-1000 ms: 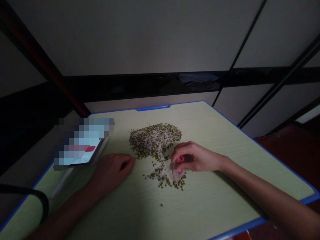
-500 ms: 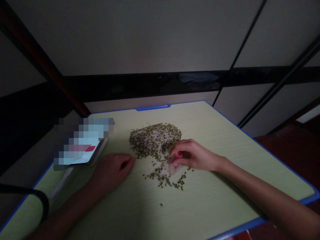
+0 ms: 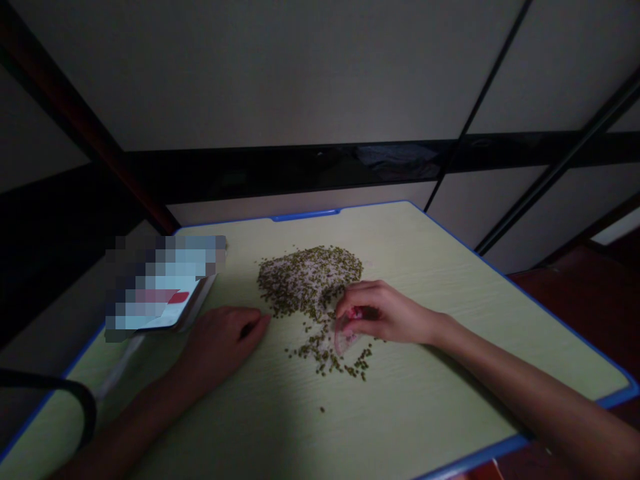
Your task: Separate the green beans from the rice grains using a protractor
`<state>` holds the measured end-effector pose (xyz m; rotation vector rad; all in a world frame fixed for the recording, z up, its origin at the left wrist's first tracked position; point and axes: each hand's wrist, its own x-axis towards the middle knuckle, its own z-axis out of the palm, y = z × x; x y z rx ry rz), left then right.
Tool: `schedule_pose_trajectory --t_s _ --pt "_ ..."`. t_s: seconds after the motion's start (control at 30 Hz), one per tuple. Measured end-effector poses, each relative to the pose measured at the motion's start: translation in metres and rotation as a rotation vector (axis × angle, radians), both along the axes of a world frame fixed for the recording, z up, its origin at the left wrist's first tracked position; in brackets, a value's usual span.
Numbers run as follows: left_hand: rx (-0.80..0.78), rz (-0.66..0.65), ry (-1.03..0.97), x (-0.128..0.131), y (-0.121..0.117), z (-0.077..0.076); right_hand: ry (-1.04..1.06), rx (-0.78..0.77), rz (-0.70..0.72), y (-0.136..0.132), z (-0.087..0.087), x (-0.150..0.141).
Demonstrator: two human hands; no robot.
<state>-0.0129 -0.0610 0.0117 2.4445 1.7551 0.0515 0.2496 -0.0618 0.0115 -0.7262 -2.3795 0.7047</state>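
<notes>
A pile of green mung beans mixed with pale grains (image 3: 305,277) lies on the light tabletop (image 3: 400,413). My right hand (image 3: 383,310) is at the near right edge of the pile. Its thumb and fingers pinch a clear, pink-tinted plastic piece with a rounded edge (image 3: 346,340), whose upper part is hidden in the grip. Loose mung beans (image 3: 325,357) are strewn around and below that piece. To the left of the pile, my left hand (image 3: 223,340) rests on the table with its fingers curled in and the thumb against them; nothing shows in it.
A phone (image 3: 170,287) with a lit, partly blurred screen leans at the table's left side, close behind my left hand. A dark curved strap or cable (image 3: 85,400) crosses the lower left. Pale cabinet panels (image 3: 290,73) stand behind the blue-edged table.
My right hand has shifted very slightly left with the clear plastic piece, which is tilted a little differently. The left hand rests as before.
</notes>
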Motion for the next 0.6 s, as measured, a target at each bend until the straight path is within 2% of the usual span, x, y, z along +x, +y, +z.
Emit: schedule_pose_trajectory --t_s 0.6 --pt "0.013 -0.017 -0.01 -0.001 0.0008 -0.0025 0.029 -0.05 0.092 -0.0011 0.002 0.0017"
